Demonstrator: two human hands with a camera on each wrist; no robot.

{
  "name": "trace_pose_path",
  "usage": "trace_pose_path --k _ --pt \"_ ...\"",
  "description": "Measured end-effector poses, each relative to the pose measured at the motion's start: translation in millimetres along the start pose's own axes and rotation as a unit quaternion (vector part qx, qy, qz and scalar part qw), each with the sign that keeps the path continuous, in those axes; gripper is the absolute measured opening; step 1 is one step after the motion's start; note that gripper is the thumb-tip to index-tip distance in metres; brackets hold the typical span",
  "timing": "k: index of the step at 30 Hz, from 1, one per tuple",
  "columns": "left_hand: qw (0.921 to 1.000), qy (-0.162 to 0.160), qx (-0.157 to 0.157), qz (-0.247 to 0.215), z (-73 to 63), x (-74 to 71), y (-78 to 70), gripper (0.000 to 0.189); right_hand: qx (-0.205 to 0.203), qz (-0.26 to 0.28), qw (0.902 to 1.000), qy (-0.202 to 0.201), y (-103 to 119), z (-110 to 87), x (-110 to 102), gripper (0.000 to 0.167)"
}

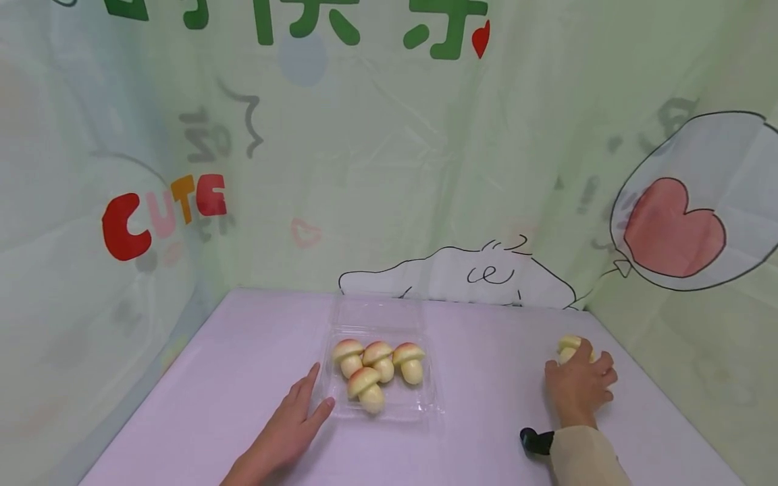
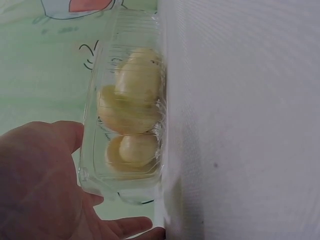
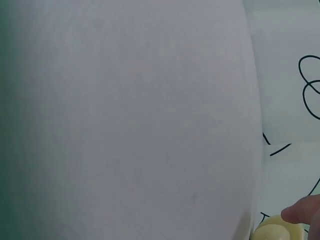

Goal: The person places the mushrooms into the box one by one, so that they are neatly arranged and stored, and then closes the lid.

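Observation:
Several mushroom-shaped buns (image 1: pixel 378 361) with pink-tinged caps sit in a clear plastic clamshell box (image 1: pixel 419 405) whose lid (image 1: pixel 377 314) is folded back. At the box's left side is my left hand (image 1: pixel 290 422), fingers extended and thumb right at the wall; the left wrist view shows the same hand (image 2: pixel 45 175) beside the box. Far to the right, my right hand (image 1: pixel 577 385) reaches over another mushroom bun (image 1: pixel 569 343), its fingers spread around the cap and partly hiding it. In the right wrist view a fingertip (image 3: pixel 300 210) overlaps that bun (image 3: pixel 272 232).
Everything rests on a pale lilac table (image 1: pixel 486 391). Printed cloth curtains (image 1: pixel 377 169) rise along its back and both sides. A black strap end (image 1: pixel 536 442) sticks out beside the right sleeve (image 1: pixel 586 459).

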State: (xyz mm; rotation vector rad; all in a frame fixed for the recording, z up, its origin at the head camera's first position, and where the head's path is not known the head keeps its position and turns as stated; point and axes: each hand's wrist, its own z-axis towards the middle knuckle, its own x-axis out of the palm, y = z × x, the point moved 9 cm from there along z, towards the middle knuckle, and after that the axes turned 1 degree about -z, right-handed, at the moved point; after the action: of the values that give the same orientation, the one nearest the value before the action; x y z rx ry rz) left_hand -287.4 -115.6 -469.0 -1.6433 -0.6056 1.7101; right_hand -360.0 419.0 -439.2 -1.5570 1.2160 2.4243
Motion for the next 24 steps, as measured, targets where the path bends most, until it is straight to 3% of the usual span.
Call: trace_pose_path --k 10,24 --pt "1.0000 -0.001 0.006 -0.006 -0.4 -2.2 -2.4 0.076 -0.004 0.016 0.9998 0.008 -8 8.3 6 0.074" --pt "1.0000 -0.004 0.005 0.001 0.5 -4.1 -2.2 0.075 0.008 -0.024 0.9992 0.032 -9 14.3 16 0.071"
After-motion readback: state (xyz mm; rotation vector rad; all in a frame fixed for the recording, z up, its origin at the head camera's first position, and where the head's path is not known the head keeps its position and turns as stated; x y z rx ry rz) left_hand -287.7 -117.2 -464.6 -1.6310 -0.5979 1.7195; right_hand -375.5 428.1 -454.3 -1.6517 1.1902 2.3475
